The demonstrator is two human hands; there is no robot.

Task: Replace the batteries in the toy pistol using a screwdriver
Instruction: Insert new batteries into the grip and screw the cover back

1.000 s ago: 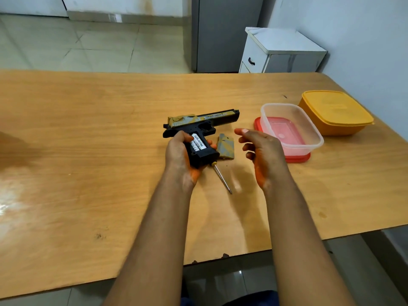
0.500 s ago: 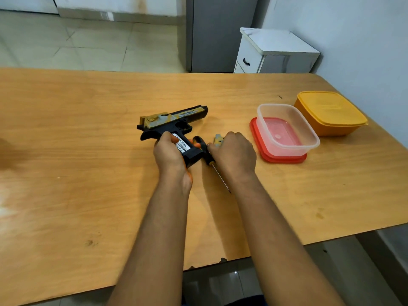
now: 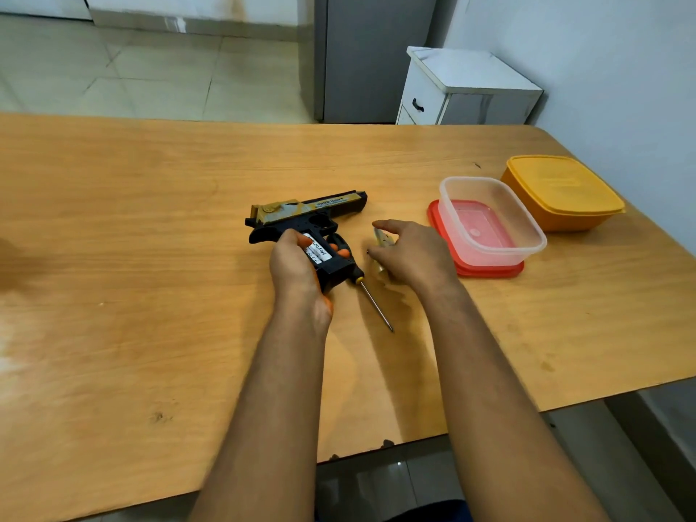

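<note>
Black toy pistol (image 3: 307,220) at frame centre is gripped by the left hand (image 3: 297,263); the right hand (image 3: 408,254) hovers relaxed over the battery cover (image 3: 380,237), screwdriver (image 3: 371,297) between.

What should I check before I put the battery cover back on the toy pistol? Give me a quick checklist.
1. Batteries seated in the grip: ok, the batteries show in the open compartment.
2. Toy pistol steadied: ok, the left hand holds its grip on the table.
3. Battery cover in hand: cannot tell, the right hand is over it and hides the contact.
4. Screwdriver within reach: ok, it lies on the table between the hands.
5. Screw located: cannot tell, too small to make out.
6. Cover the right way round: cannot tell, mostly hidden.
</note>
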